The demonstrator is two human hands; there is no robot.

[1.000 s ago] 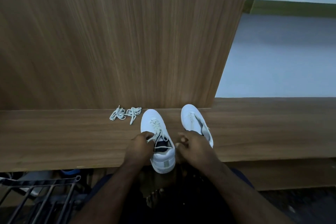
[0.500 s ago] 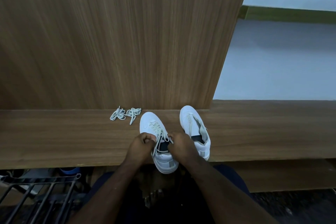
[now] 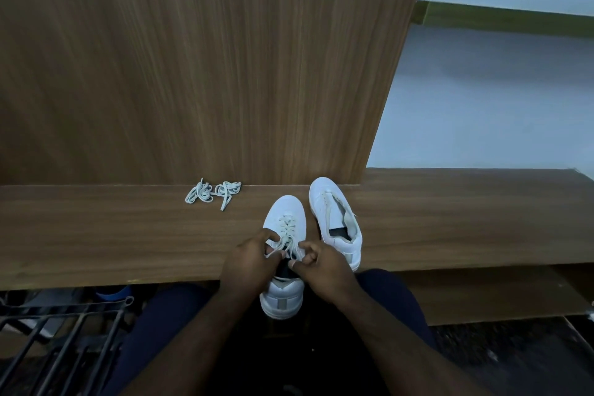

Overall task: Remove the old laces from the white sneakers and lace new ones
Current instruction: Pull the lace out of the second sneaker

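Two white sneakers sit on a wooden ledge (image 3: 96, 241). The near sneaker (image 3: 283, 219) is laced and its heel hangs over the ledge's front edge. My left hand (image 3: 249, 262) pinches one end of its lace (image 3: 287, 236) at the tongue. My right hand (image 3: 321, 267) pinches the other end just right of it. The second sneaker (image 3: 336, 219) lies to the right, apart from my hands; whether it has a lace is unclear. A bundle of loose white laces (image 3: 212, 193) lies at the back of the ledge, to the left.
A tall wooden panel (image 3: 193, 58) rises straight behind the ledge. A black metal rack (image 3: 64, 331) stands below the ledge at lower left. A lower wooden step (image 3: 482, 292) runs to the right. My knees in dark trousers are under my arms.
My right hand came off the second sneaker and moved left onto the near sneaker's lace. Both hands now pinch the lace ends at the tongue.
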